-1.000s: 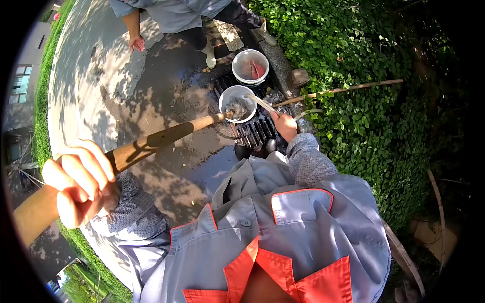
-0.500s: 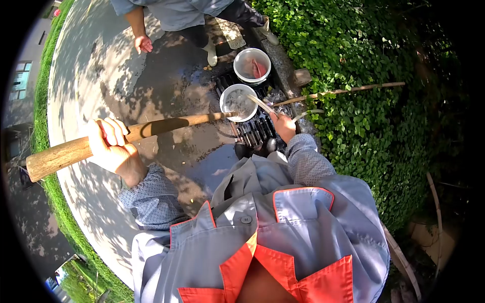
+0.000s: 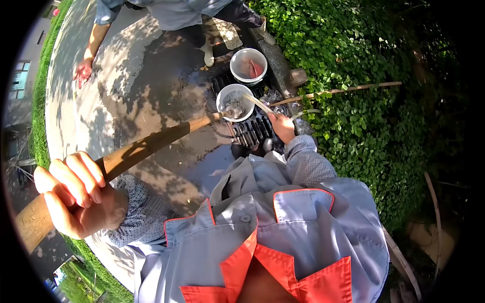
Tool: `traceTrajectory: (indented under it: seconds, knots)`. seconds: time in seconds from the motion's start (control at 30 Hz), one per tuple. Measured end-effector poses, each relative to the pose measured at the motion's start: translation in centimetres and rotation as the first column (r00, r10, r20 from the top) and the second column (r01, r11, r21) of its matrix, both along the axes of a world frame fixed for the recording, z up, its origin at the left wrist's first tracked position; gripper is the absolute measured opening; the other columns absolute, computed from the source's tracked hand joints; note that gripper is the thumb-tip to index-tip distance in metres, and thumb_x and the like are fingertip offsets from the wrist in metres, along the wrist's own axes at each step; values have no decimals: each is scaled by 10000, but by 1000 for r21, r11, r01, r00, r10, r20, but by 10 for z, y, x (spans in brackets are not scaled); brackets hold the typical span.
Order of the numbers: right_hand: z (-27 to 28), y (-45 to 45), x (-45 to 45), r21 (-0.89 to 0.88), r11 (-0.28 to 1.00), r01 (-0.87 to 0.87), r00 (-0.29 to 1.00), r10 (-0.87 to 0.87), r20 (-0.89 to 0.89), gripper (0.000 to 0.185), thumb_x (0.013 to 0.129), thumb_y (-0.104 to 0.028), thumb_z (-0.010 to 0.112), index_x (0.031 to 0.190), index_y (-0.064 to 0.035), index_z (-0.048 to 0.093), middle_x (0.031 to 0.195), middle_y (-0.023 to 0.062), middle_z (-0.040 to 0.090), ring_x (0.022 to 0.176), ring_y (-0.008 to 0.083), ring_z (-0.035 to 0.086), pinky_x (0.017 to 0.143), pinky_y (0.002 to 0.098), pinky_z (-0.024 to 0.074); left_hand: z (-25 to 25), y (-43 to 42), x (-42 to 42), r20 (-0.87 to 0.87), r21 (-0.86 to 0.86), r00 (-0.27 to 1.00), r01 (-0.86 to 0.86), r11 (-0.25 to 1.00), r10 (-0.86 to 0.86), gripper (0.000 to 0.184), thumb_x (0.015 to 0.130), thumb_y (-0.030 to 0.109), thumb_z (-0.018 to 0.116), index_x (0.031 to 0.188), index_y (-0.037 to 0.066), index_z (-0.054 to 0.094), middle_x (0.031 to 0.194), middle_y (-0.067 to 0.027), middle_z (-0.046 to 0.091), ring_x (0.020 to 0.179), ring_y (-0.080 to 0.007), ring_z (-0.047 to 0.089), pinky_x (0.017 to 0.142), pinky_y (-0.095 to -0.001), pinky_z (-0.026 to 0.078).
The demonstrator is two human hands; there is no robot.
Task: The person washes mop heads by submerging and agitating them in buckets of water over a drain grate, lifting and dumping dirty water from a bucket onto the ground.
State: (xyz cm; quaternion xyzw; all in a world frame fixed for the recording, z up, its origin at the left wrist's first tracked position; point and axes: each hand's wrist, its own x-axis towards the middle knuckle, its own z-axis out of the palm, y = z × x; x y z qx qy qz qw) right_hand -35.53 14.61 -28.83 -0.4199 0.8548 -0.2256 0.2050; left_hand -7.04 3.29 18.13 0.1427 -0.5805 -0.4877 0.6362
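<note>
My left hand [image 3: 76, 194] is wrapped round a thick wooden pole [image 3: 151, 146], raised close to the camera at the lower left. The pole slants down to the near white bucket [image 3: 220, 103], its thin end at the bucket's left rim. Inside that bucket is a greyish, wet-looking clump [image 3: 235, 109]; whether the pole joins it I cannot tell. My right hand [image 3: 283, 127] is closed on a pale curved strip [image 3: 258, 104] that reaches over the bucket's right rim. Its other end bends out to the right of my hand.
Another white bucket [image 3: 247, 59] with something red in it stands just beyond. Black slatted grating [image 3: 252, 132] lies below the buckets. A co-worker's hand [image 3: 83, 72] reaches out on the left. A thin stick [image 3: 348, 90] crosses the hedge [image 3: 364, 141] on the right.
My left hand has come down and left, nearer the camera, bringing the wooden pole to a steeper slant. My right hand has barely moved. The co-worker's arm has swung out left.
</note>
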Motion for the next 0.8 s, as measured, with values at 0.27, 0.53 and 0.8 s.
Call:
traceTrajectory:
  seconds: [0.27, 0.53, 0.8]
  knots:
    - [-17, 8, 5, -150, 985, -82, 967, 43, -250, 505, 894, -481, 544, 694, -22, 610, 561, 204, 586, 514, 386, 593, 477, 464, 488, -141, -41, -12, 114, 125, 993, -22, 992, 8, 140, 890, 80, 505, 766, 75, 441, 519, -1, 375, 410, -95, 333, 435, -247, 338]
    - [13, 1, 0, -8, 1000, -27, 999, 27, -38, 510, 911, -477, 514, 753, -8, 639, 644, 235, 615, 606, 412, 616, 554, 475, 503, -100, 17, -28, 151, 51, 987, 41, 998, -48, 240, 851, 120, 599, 680, 66, 441, 497, -12, 412, 423, -116, 393, 428, -269, 356]
    - [-1, 3, 9, 76, 997, 0, 1000, 2, -30, 517, 895, -504, 522, 813, -13, 658, 695, 220, 645, 670, 405, 635, 617, 476, 513, -131, -39, -6, 226, 207, 942, -294, 933, 247, 249, 898, 166, 480, 697, 94, 353, 527, 6, 320, 421, -95, 302, 462, -245, 323]
